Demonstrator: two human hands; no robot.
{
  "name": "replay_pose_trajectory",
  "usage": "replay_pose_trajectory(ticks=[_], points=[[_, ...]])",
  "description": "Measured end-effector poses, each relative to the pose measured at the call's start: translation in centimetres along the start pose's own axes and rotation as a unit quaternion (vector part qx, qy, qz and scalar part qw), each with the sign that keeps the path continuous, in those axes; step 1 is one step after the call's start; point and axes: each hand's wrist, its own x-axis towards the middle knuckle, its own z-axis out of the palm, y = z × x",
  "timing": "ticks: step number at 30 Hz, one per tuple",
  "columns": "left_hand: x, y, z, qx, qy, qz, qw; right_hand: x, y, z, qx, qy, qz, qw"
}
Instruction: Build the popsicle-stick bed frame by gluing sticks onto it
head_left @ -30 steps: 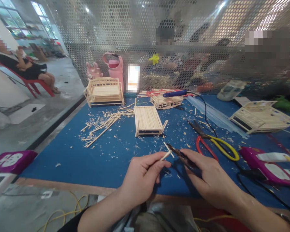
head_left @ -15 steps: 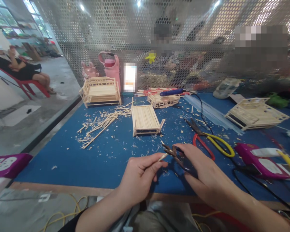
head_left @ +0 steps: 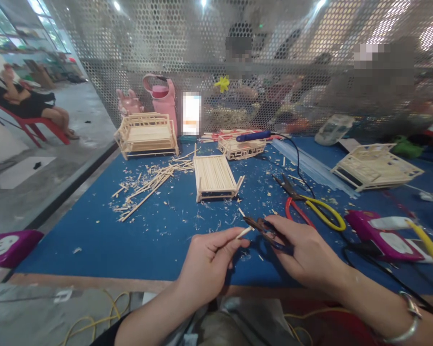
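Note:
Between the thumb and fingers of my left hand (head_left: 211, 257) is a short pale wooden stick (head_left: 244, 232), its tip pointing up to the right. My right hand (head_left: 303, 250) is wrapped around dark-handled cutting pliers (head_left: 265, 229), whose jaws are at the stick's tip. Whether the blades touch the stick I cannot tell. Beyond my hands a small platform of wooden sticks (head_left: 215, 175) sits on the blue tabletop (head_left: 137, 252), with short posts at its corners.
Loose sticks (head_left: 151, 187) and chips lie left of the platform. Red-and-yellow-handled pliers (head_left: 292, 194) rest to the right, near purple power strips (head_left: 378, 235). Behind stand a stick bench model (head_left: 147, 137), another stick frame with a blue-handled tool (head_left: 253, 136), and a perforated metal screen (head_left: 159, 38).
The plier jaws have closed somewhat, and my right hand has turned slightly, bringing a bracelet into view. My left hand keeps its pinch on the stick. The whole view has shifted a little.

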Motion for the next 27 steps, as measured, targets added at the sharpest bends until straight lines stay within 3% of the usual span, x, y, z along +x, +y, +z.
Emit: replay_pose_trajectory(ticks=[5, 10, 12, 15, 19, 24, 27], points=[[0.4, 0.2, -0.5, -0.029, -0.014, -0.025, 0.999, 0.2, -0.7, -0.6, 0.150, -0.103, 0.087, 0.979], [0.4, 0.4, -0.8, -0.074, -0.061, -0.052, 0.994, 0.1, -1.5, -0.6, 0.342, -0.213, 0.192, 0.895], [0.4, 0.4, -0.8, -0.050, -0.040, -0.037, 0.997, 0.2, -1.4, -0.4, 0.316, -0.175, 0.184, 0.914], [0.3, 0.4, -0.9, 0.030, 0.023, 0.014, 0.999, 0.5, -0.6, -0.4, 0.216, -0.058, 0.199, 0.954], [0.2, 0.3, -1.2, 0.068, 0.077, 0.019, 0.995, 0.7, 0.6, -1.1, 0.158, 0.035, 0.260, 0.952], [0.5, 0.6, -1.0, 0.040, 0.102, -0.004, 0.994, 0.0, 0.3, -0.5, 0.086, -0.005, 0.229, 0.970], [0.7, 0.6, -0.8, 0.005, 0.107, 0.001, 0.994, 0.7, 1.1, 0.1, 0.063, -0.018, 0.271, 0.960]])
